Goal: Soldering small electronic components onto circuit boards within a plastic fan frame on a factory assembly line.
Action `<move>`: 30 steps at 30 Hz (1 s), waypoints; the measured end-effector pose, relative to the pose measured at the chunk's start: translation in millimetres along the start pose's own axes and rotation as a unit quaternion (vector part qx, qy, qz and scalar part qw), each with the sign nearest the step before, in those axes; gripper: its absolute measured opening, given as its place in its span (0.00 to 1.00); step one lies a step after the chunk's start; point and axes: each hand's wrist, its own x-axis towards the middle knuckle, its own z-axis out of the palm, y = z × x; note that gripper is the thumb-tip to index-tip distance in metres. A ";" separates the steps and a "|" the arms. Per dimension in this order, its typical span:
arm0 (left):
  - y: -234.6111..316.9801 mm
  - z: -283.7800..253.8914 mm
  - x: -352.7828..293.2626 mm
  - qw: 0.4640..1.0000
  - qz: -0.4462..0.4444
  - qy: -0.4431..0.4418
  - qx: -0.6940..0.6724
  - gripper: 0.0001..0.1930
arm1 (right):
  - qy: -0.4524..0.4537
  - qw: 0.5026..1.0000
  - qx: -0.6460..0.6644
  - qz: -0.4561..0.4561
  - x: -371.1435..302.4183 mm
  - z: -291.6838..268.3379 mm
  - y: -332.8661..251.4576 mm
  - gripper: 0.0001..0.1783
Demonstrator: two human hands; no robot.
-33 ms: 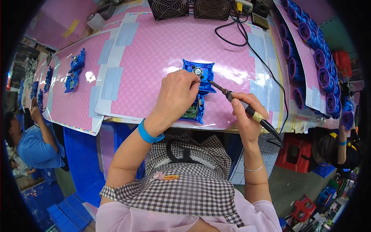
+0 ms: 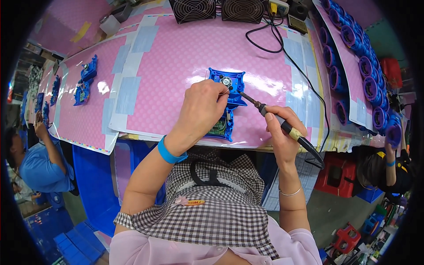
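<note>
My right hand (image 2: 282,143) gripped the soldering iron (image 2: 263,108), likely light and safest held by its handle (image 2: 286,126), while my left hand (image 2: 201,108) pinched a thin wire (image 2: 228,91), probably bendy, over the open blue plastic housing (image 2: 236,100) on the surface (image 2: 176,48), its shell seemingly stiff and best steadied by the rim (image 2: 227,70).

Behind the open blue plastic housing (image 2: 237,81) on the pink dotted sheet (image 2: 176,57) are square black fans (image 2: 194,9); a second blue housing (image 2: 87,78) lies left, round purple-rimmed blue parts (image 2: 372,87) right.
</note>
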 end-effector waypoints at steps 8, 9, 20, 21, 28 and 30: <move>0.7 0.2 -0.1 1.000 -0.002 0.001 -0.009 0.05 | 0.005 1.000 0.008 0.022 0.2 0.6 -1.6 0.07; -0.2 1.3 -0.2 1.000 0.001 0.005 -0.007 0.05 | -0.007 1.000 -0.002 0.002 0.4 0.7 0.1 0.07; -1.6 3.1 -1.2 1.000 0.003 0.013 -0.010 0.04 | -0.009 1.000 -0.021 0.013 0.5 1.9 -3.7 0.06; -1.6 3.2 -1.2 1.000 0.001 0.013 -0.011 0.05 | -0.009 1.000 -0.018 0.017 0.4 2.0 -4.2 0.06; -2.0 2.2 0.2 1.000 0.007 0.003 0.019 0.07 | -0.005 0.999 0.008 0.031 0.0 -0.9 -2.7 0.07; -2.9 2.4 0.2 1.000 0.010 0.005 0.021 0.07 | 0.035 0.996 0.033 0.069 0.7 -1.0 -6.5 0.06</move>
